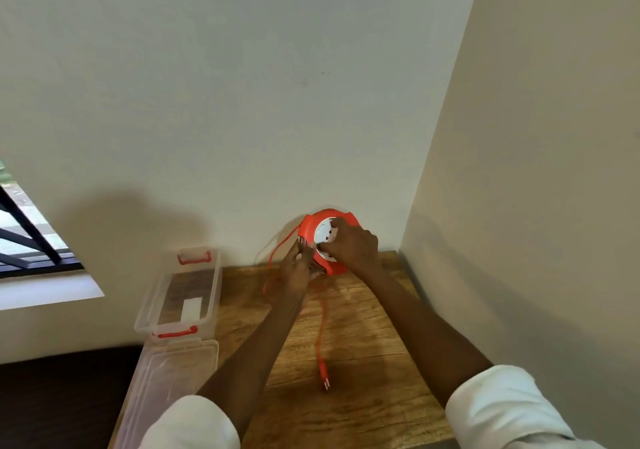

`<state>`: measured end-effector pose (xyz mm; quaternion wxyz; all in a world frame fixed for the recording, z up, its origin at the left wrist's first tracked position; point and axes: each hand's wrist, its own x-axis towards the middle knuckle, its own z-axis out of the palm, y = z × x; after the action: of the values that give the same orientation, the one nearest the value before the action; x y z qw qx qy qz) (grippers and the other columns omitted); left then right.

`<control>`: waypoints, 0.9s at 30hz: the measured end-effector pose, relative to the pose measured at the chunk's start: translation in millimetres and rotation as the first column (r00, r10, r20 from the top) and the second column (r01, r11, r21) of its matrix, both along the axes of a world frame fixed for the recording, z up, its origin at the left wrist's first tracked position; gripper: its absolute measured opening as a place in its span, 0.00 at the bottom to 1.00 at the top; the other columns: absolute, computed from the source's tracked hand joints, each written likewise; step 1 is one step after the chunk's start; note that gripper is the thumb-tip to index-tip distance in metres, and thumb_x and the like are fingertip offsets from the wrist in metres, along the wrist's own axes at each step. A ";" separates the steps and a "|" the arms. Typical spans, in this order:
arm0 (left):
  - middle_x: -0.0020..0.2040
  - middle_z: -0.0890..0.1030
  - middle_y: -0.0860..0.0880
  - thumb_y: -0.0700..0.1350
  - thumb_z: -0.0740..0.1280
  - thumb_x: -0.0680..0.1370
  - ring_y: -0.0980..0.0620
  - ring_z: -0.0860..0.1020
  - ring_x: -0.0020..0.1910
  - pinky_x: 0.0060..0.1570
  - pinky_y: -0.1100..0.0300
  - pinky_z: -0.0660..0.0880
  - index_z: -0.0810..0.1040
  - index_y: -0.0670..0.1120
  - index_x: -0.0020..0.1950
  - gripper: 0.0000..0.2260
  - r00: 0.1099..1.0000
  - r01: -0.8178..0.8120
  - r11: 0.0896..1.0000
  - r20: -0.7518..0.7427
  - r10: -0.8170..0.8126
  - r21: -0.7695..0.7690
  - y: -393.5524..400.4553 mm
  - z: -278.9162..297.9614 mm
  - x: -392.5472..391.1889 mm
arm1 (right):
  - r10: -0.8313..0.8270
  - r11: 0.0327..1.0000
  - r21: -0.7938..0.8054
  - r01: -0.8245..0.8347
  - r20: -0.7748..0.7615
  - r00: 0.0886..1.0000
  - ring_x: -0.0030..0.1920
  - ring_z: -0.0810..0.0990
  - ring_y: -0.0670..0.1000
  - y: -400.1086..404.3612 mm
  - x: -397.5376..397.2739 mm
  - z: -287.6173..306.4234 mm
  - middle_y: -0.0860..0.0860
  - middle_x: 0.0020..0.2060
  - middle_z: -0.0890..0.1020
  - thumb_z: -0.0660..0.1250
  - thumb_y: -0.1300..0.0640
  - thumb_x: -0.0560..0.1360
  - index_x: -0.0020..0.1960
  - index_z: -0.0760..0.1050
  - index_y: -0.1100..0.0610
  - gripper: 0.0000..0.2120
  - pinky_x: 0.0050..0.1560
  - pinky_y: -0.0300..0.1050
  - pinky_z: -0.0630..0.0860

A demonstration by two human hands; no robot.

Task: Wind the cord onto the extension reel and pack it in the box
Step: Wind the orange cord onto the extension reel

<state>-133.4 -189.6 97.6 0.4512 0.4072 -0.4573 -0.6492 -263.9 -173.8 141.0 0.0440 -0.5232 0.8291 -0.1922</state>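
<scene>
Both hands on reel (327,240) at frame centre — left grip (298,268) holds rim, right grip (349,244) grasps hub; loose cord (322,324) trails toward lower frame.

**Count of things on the table**

One table (363,344). One orange reel (313,227), far centre. One orange cord (322,324) with one plug (325,377). One clear box (180,292), left, with two red latches. One clear lid (166,379), near left. Two hands: left hand (294,272), right hand (353,244). Two white sleeves.
</scene>
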 end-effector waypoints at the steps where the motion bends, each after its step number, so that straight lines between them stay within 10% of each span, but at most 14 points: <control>1: 0.49 0.84 0.43 0.45 0.65 0.82 0.45 0.83 0.46 0.32 0.68 0.79 0.77 0.47 0.63 0.10 1.000 -0.031 0.999 -0.002 0.031 -0.020 6.6 -2.4 -1.4 | -0.064 0.998 -0.007 0.066 0.144 0.988 0.64 0.78 0.57 -0.9 2.4 0.7 0.51 0.67 0.78 0.69 0.33 0.71 0.72 0.68 0.46 0.34 0.63 0.52 0.72; 3: 0.48 0.84 0.47 0.41 0.66 0.82 0.45 0.83 0.47 0.34 0.66 0.81 0.77 0.44 0.66 0.13 0.995 -0.077 0.997 -0.061 0.077 0.002 14.0 -8.3 -5.2 | -0.170 0.983 0.013 0.186 0.464 0.870 0.64 0.78 0.58 -4.5 3.5 -1.0 0.53 0.66 0.78 0.71 0.34 0.70 0.72 0.70 0.53 0.37 0.61 0.53 0.74; 5: 0.53 0.85 0.47 0.41 0.68 0.80 0.45 0.84 0.51 0.40 0.58 0.83 0.78 0.44 0.68 0.15 0.993 -0.089 0.996 -0.081 0.088 0.002 13.2 -15.3 -6.1 | -0.210 0.944 0.028 0.328 0.820 0.533 0.55 0.83 0.58 -5.6 4.7 -6.2 0.57 0.60 0.82 0.76 0.38 0.68 0.70 0.70 0.60 0.39 0.56 0.53 0.81; 8: 0.54 0.86 0.48 0.41 0.70 0.79 0.48 0.85 0.51 0.46 0.52 0.83 0.81 0.47 0.63 0.12 0.997 -0.050 0.998 -0.059 0.048 -0.042 11.0 -17.5 -2.5 | -0.158 0.903 0.067 0.424 0.970 0.185 0.39 0.86 0.53 -2.7 8.8 -16.9 0.55 0.43 0.83 0.77 0.45 0.71 0.63 0.70 0.61 0.31 0.37 0.48 0.83; 11: 0.52 0.86 0.49 0.43 0.71 0.79 0.52 0.86 0.48 0.40 0.57 0.83 0.81 0.47 0.61 0.11 0.997 -0.056 0.998 -0.051 0.056 -0.007 8.9 -14.6 2.7 | -0.111 0.920 0.011 0.392 0.966 0.232 0.36 0.86 0.52 0.1 9.7 -23.6 0.54 0.40 0.85 0.74 0.44 0.73 0.59 0.72 0.58 0.24 0.29 0.42 0.78; 13: 0.54 0.85 0.43 0.45 0.71 0.78 0.46 0.85 0.50 0.40 0.54 0.84 0.81 0.43 0.64 0.15 0.997 -0.059 0.997 -0.052 0.061 0.041 1.9 -16.3 7.2 | -0.107 0.928 -0.048 0.369 0.915 0.389 0.40 0.87 0.53 0.2 3.0 -29.1 0.52 0.38 0.86 0.72 0.43 0.74 0.57 0.77 0.60 0.22 0.42 0.50 0.84; 16: 0.58 0.83 0.41 0.47 0.70 0.79 0.41 0.83 0.54 0.43 0.49 0.84 0.78 0.43 0.67 0.18 1.000 -0.025 0.997 -0.010 0.025 0.070 -8.5 -18.3 16.2 | -0.177 0.934 -0.125 0.334 0.651 0.738 0.48 0.84 0.54 6.7 -11.6 -33.8 0.51 0.46 0.86 0.69 0.42 0.74 0.52 0.81 0.53 0.16 0.54 0.52 0.81; 20: 0.59 0.84 0.43 0.49 0.70 0.79 0.42 0.83 0.54 0.39 0.50 0.84 0.79 0.44 0.67 0.18 0.999 0.018 0.996 0.049 -0.023 0.083 -18.9 -23.7 31.0 | 0.051 0.961 -0.275 0.005 0.198 0.979 0.53 0.80 0.52 10.6 -30.1 -39.4 0.51 0.56 0.80 0.70 0.46 0.76 0.61 0.76 0.48 0.14 0.51 0.49 0.79; 23: 0.56 0.85 0.42 0.53 0.69 0.79 0.40 0.85 0.51 0.43 0.46 0.84 0.79 0.44 0.66 0.20 0.993 0.068 0.993 0.092 -0.077 0.094 -26.3 -24.0 40.0 | 0.385 0.883 -0.167 -0.439 -0.279 0.880 0.55 0.79 0.58 10.1 -37.2 -48.9 0.55 0.61 0.79 0.70 0.53 0.77 0.64 0.78 0.48 0.16 0.52 0.54 0.79; 27: 0.55 0.85 0.41 0.52 0.68 0.80 0.40 0.85 0.50 0.45 0.44 0.84 0.80 0.42 0.64 0.18 0.974 0.122 0.991 0.186 -0.131 0.061 -37.1 -18.4 52.4 | 0.568 0.755 -0.011 -0.655 -0.489 0.663 0.58 0.79 0.61 8.8 -40.0 -48.4 0.57 0.65 0.78 0.76 0.55 0.72 0.65 0.78 0.46 0.23 0.53 0.59 0.79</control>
<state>-81.0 -226.7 79.2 0.3533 0.4482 -0.5070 -0.6459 -303.9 -165.0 92.6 -0.1387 -0.8032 0.5679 -0.1143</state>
